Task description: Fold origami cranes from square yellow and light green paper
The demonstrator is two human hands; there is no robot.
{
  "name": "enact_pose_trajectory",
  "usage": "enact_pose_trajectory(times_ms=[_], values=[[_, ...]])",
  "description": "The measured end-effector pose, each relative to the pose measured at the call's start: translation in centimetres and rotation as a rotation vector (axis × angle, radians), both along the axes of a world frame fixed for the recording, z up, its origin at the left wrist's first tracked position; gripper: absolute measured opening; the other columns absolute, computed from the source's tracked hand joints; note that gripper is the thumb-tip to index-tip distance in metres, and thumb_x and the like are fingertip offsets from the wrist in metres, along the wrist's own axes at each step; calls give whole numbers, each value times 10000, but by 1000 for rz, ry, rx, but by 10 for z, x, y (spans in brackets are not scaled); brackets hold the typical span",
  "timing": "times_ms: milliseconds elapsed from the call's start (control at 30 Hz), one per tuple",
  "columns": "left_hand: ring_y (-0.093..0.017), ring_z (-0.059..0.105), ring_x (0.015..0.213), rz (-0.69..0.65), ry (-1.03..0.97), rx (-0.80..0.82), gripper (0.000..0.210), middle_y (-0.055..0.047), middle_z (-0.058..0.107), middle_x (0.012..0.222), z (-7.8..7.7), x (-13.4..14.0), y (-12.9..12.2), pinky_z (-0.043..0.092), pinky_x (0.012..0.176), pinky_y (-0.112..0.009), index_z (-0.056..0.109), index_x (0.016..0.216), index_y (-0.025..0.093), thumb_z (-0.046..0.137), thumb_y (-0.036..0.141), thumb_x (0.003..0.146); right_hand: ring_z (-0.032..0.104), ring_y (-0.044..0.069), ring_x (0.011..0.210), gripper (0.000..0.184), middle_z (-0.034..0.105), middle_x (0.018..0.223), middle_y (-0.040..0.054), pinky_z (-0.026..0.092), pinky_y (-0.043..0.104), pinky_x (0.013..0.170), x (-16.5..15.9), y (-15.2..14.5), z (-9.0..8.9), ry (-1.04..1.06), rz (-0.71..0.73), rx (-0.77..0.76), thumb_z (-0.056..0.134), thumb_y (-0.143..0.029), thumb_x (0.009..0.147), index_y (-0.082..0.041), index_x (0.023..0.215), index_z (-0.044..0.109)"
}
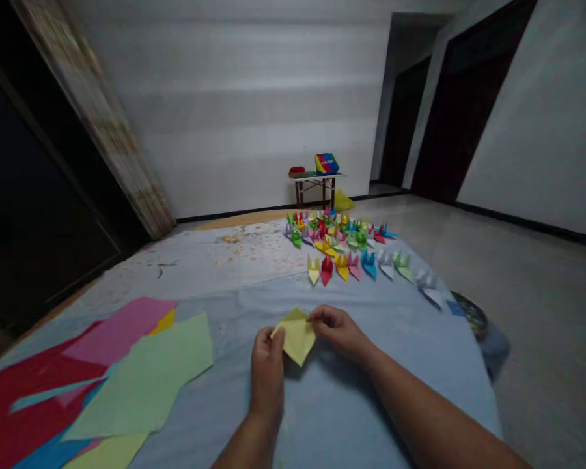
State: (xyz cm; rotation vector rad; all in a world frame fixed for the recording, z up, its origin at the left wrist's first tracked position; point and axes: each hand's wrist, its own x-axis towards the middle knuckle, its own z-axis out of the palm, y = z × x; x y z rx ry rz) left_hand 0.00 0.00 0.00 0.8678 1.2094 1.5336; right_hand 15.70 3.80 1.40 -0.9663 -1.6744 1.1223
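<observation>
A folded piece of yellow paper [299,339], diamond-shaped, is held between my two hands above the table. My left hand [267,357] pinches its left corner between thumb and fingers. At the opposite corner, my right hand [336,329] grips the upper right edge with its fingertips. Beyond my hands stands a row of folded paper cranes [342,266] in yellow, red, pink, blue, white and green. Behind that row, many more paper cranes [322,228] crowd together.
Loose sheets of coloured paper, a light green sheet [151,378] on top, overlap at the left of the cloth-covered round table [371,391]. A small side table [317,177] with a multicoloured box [326,163] stands by the wall. Something round [469,316] sits low beyond the right edge.
</observation>
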Motion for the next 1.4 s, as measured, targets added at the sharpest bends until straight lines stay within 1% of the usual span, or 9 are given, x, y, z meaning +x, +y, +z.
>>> enact_pose_trajectory(times_ms=[133,267,333,467,600,867,1033,1167,1400], values=[[-147,605,650,25,-75,7,322,8,611,725,2,2,1,455,585,-237,491,921,179,612,382,703,517,127,758,159,538,857,35,415,244,668,4,-3,7,-59,68,114,540,-230,754,-170,864,637],[-160,618,653,-9,-131,26,440,-11,636,767,9,4,0,459,578,-248,473,1069,189,625,343,686,524,130,801,284,524,1008,51,431,224,626,11,-6,12,-142,156,130,648,-264,699,-205,977,628],[-169,622,680,-32,-132,30,446,-30,648,802,11,5,0,461,587,-252,498,1080,178,623,340,684,531,140,845,285,525,1032,52,446,238,665,14,-6,12,-178,165,141,666,-292,698,-215,971,641],[-185,623,738,-36,-113,28,411,-54,661,852,11,5,0,462,633,-264,558,1025,153,633,356,676,523,164,952,214,547,998,47,429,301,844,17,-5,11,-217,139,227,645,-340,732,-236,917,673],[-191,622,753,-47,-129,19,412,-61,670,856,11,5,-1,462,663,-275,583,996,144,645,377,663,495,182,1008,167,554,1038,56,403,341,897,17,-5,10,-277,84,338,619,-362,755,-253,858,692],[-191,611,823,-56,-220,18,357,-72,649,932,13,7,-4,468,656,-269,611,957,149,552,418,730,524,168,924,159,595,943,56,432,327,826,16,-4,12,-247,30,418,585,-349,788,-238,845,682],[-183,611,783,-52,-161,-14,379,-61,648,897,12,7,-3,463,613,-250,589,975,148,634,364,667,540,162,888,148,611,899,58,439,318,809,15,-5,13,-217,49,422,563,-317,810,-224,867,662],[-170,613,757,-53,-141,12,407,-48,648,876,9,7,-1,465,658,-262,575,986,157,670,352,641,536,157,876,147,602,885,57,443,304,792,15,-5,12,-218,64,419,537,-273,829,-232,911,652],[-158,616,743,-73,-141,22,395,-50,648,885,9,7,0,460,673,-259,558,992,159,668,342,660,500,159,880,142,564,876,55,425,292,776,14,-8,16,-343,130,456,514,-210,838,-217,887,646]])
